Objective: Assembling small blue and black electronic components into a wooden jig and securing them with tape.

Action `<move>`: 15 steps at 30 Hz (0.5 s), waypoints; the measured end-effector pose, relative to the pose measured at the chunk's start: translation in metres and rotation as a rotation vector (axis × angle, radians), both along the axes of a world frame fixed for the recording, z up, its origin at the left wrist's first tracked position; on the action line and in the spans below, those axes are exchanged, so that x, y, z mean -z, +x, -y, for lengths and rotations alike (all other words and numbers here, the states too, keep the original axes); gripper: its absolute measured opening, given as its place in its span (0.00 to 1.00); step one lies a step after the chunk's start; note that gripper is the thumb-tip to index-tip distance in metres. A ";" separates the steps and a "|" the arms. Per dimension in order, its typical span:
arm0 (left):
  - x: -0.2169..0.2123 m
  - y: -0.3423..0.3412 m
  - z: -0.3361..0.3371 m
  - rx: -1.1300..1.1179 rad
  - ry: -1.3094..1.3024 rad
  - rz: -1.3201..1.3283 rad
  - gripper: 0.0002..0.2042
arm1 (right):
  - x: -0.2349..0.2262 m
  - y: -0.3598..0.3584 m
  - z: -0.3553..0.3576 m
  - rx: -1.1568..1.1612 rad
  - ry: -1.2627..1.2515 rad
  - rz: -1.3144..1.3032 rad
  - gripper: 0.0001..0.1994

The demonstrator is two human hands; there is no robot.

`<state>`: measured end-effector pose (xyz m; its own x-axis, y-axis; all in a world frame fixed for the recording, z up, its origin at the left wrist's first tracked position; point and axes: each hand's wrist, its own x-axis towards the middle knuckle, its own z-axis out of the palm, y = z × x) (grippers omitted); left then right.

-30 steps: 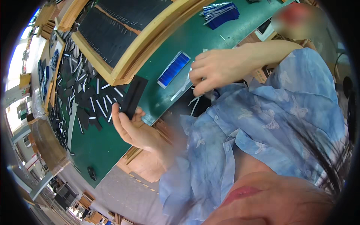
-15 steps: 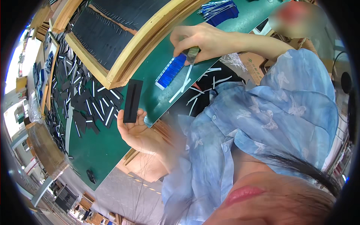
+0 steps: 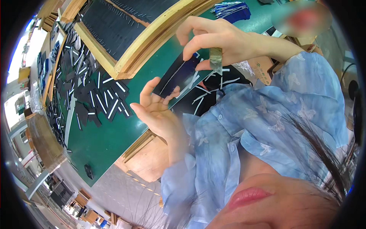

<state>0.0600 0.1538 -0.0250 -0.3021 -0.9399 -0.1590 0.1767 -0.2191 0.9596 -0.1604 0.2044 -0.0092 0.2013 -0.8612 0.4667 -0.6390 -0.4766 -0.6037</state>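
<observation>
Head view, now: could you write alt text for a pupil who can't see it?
The left hand holds the lower end of a dark strip over a green table; the right hand, gripping a small shiny piece, is at the strip's upper end. Scattered black pieces lie beside a wooden frame.

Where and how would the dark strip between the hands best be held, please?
Grip the dark strip by its lower end, pinching opposite long edges, probably coming from the picture's lower left: it is flat, narrow and slants up rightward, with the right hand near the other end.
</observation>
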 end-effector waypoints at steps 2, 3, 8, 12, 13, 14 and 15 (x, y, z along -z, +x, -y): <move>-0.002 -0.002 -0.002 0.065 0.003 -0.002 0.36 | -0.002 -0.002 -0.002 0.009 0.017 0.003 0.18; -0.002 -0.001 -0.002 0.061 0.002 0.000 0.36 | -0.002 -0.002 -0.002 0.022 0.037 0.008 0.18; 0.000 0.000 -0.005 0.091 -0.005 -0.003 0.37 | -0.003 -0.001 -0.002 0.012 0.042 0.028 0.18; 0.003 0.001 -0.003 0.093 -0.052 -0.048 0.36 | -0.004 -0.001 -0.004 0.014 0.071 0.037 0.17; 0.003 0.001 -0.003 0.096 -0.044 -0.052 0.36 | -0.005 -0.001 -0.004 0.016 0.070 0.037 0.17; 0.004 0.001 -0.004 0.098 -0.035 -0.057 0.35 | -0.004 -0.001 -0.004 0.022 0.070 0.030 0.17; 0.004 0.001 -0.004 0.098 -0.034 -0.056 0.35 | -0.003 -0.001 -0.004 0.028 0.069 0.024 0.17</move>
<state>0.0611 0.1576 -0.0291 -0.4005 -0.9099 -0.1079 0.2100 -0.2058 0.9558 -0.1615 0.2088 -0.0058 0.1662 -0.8967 0.4102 -0.6369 -0.4152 -0.6496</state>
